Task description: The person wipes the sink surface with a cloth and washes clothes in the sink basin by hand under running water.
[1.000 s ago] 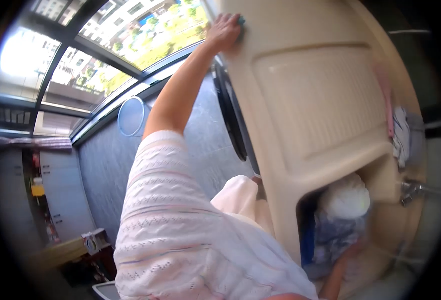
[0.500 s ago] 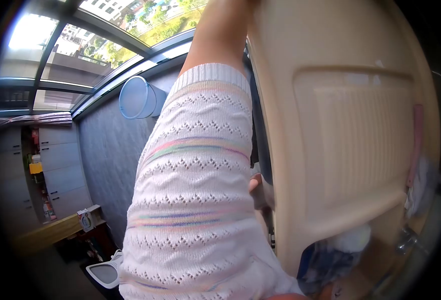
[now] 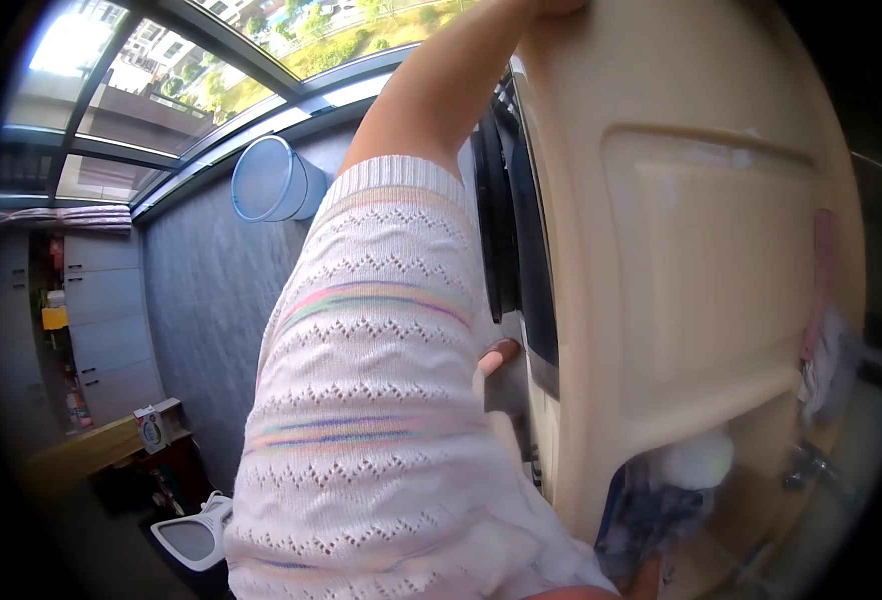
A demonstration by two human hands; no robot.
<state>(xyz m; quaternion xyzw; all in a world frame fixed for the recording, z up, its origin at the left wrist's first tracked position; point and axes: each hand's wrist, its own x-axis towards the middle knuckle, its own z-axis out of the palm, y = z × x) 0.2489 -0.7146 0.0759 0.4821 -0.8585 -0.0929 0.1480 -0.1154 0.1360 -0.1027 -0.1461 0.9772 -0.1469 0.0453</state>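
Observation:
My left arm, in a white knitted sleeve with coloured stripes, reaches to the top of the view. Only a sliver of my left hand shows there, at the edge of a beige laundry sink; its fingers are hidden. The sink's ribbed washboard lies between my arms. At the bottom, part of my right hand is in the basin, beside dark wet-looking cloth and a whitish rounded thing. Its grip is blurred and partly cut off.
A pink strip-like object and a pale crumpled thing lie along the far rim, near a metal tap. A dark-fronted appliance stands under the sink. A blue bucket sits on the grey floor by the windows; cabinets stand behind.
The view has shifted slightly. My left forearm now bends further right, and a bit of my left hand shows at the top edge. More of the appliance and a foot have come into sight.

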